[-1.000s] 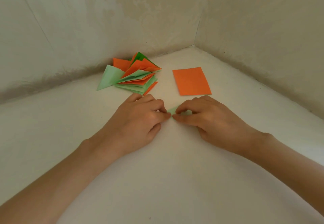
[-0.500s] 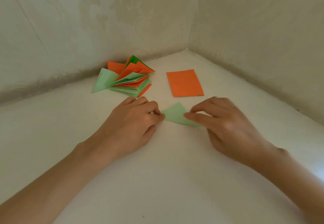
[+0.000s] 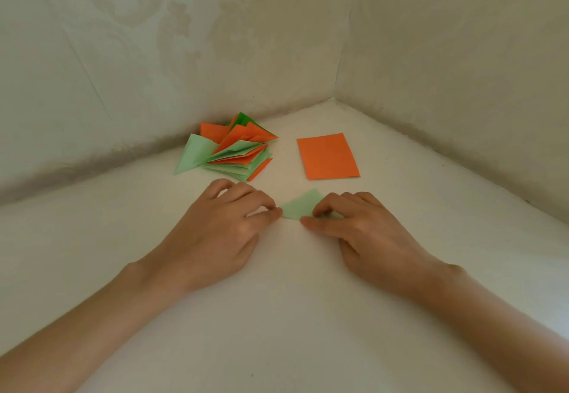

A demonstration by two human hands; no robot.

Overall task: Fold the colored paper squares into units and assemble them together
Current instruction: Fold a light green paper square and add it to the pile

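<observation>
A small light green folded paper (image 3: 300, 206) lies flat on the white surface between my hands. My left hand (image 3: 221, 232) pinches its left corner with thumb and curled fingers. My right hand (image 3: 363, 232) curls over its right part, fingertips pressing it down, so that part is hidden. Behind my left hand sits a pile of folded orange and green units (image 3: 234, 149). A flat orange paper square (image 3: 328, 156) lies behind my right hand.
The white surface (image 3: 292, 315) runs into a corner where two pale walls (image 3: 184, 54) meet at the back. The right wall's base slants down toward the right edge of the view.
My right hand has slid back left over the green paper, covering more of it than half a second ago. The left hand stays at the paper's left corner.
</observation>
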